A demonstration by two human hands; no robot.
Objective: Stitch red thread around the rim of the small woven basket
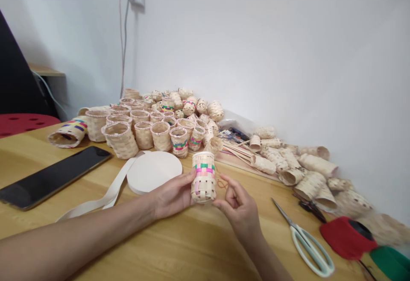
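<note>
A small woven basket with green and pink bands stands upright just above the wooden table. My left hand grips its left side, fingers wrapped round it. On the basket's lower right, my right hand touches it with curled fingers pinched together. A thin orange thread runs between the basket and my right fingers.
Behind stands a roll of white tape with a loose tail. Several finished baskets crowd the back, and more lie at the right. A dark phone lies left. White-handled scissors, black scissors and red and green spools lie right.
</note>
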